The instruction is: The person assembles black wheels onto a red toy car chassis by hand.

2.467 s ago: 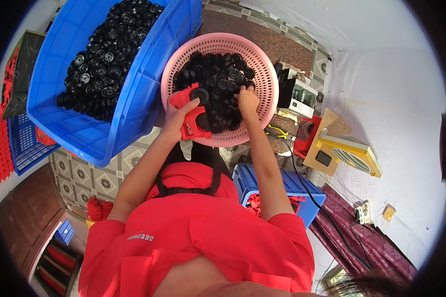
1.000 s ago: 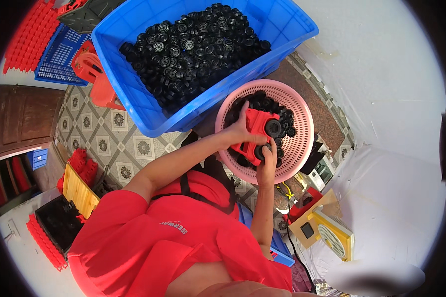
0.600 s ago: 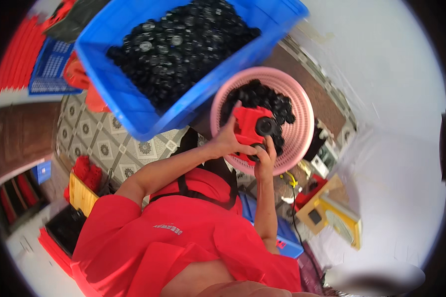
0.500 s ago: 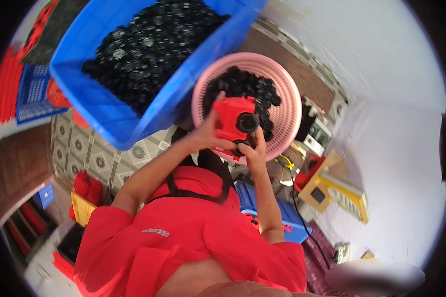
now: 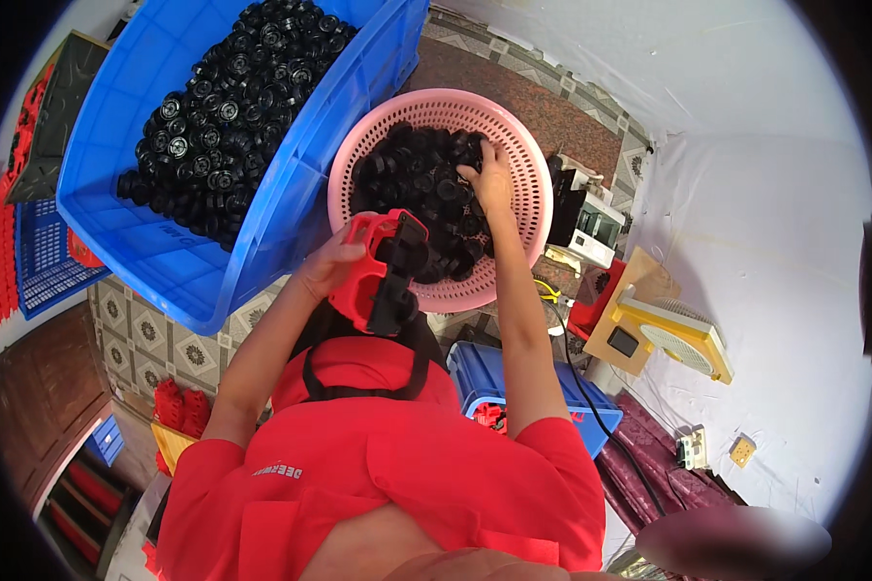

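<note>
My left hand (image 5: 331,263) is closed on a red plastic toy car body (image 5: 363,281) with a black underside and black wheels. It is tilted on its side, over the near rim of a pink perforated basket (image 5: 535,208). Inside the basket lies a heap of black toy wheels (image 5: 426,179). My right hand (image 5: 493,181) reaches down among the wheels at the basket's right side. Its thumb and fingers are apart, and the fingertips touch the heap. I see no wheel lifted in it.
Left of the basket stands a large blue bin (image 5: 262,218) heaped with black wheels (image 5: 228,121). A blue crate (image 5: 480,373) with red parts is near my right elbow. To the right are a yellow fan (image 5: 683,339), a black cable (image 5: 576,382) and yellow-handled pliers (image 5: 548,291).
My right hand has let go of the toy car and moved up into the wheel basket. My left hand has turned the car on its side and shifted it left and nearer. The whole view has shifted.
</note>
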The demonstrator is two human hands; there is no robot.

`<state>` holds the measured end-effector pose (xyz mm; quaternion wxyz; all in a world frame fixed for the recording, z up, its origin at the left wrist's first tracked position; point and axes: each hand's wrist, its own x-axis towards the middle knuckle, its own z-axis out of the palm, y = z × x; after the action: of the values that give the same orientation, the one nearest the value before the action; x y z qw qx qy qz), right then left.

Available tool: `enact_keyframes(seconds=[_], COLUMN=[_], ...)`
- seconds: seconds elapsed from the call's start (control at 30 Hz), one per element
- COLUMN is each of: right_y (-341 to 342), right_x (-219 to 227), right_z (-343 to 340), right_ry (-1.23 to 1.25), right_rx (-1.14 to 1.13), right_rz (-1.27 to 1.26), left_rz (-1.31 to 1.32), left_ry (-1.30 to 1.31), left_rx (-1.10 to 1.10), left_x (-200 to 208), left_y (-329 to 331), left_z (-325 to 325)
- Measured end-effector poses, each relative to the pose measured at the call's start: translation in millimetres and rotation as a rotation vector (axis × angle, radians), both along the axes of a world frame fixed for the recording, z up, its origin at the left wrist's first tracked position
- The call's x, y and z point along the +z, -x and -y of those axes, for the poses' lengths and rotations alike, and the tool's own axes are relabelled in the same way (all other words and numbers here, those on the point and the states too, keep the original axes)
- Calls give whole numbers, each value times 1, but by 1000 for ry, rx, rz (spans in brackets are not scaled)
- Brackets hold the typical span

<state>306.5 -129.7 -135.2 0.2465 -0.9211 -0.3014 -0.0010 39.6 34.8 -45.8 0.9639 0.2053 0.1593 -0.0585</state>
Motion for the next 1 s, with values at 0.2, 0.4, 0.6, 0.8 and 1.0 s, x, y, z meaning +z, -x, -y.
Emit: enact_keyframes(seconds=[0.2,0.4,0.6,0.8,1.0], right_y=[22,92,113,116,129], right_x=[-12,122,124,96,84], right_z=[8,4,4,11,7], right_ry=[17,-767,-593,-629,-621], right_rx=[-39,98,87,155,240], right_rz=[-183,-1185,-1124,-1319,-1444], left_rz=[-277,-383,-315,-313,-305], left_ry=[-292,-488,-633,-609,-569], left_rx=[255,244,219,165,185], left_x=[-20,-3,7,23,9], left_y=[-19,-24,-28,-23,-4], left_z=[7,11,22,26,25])
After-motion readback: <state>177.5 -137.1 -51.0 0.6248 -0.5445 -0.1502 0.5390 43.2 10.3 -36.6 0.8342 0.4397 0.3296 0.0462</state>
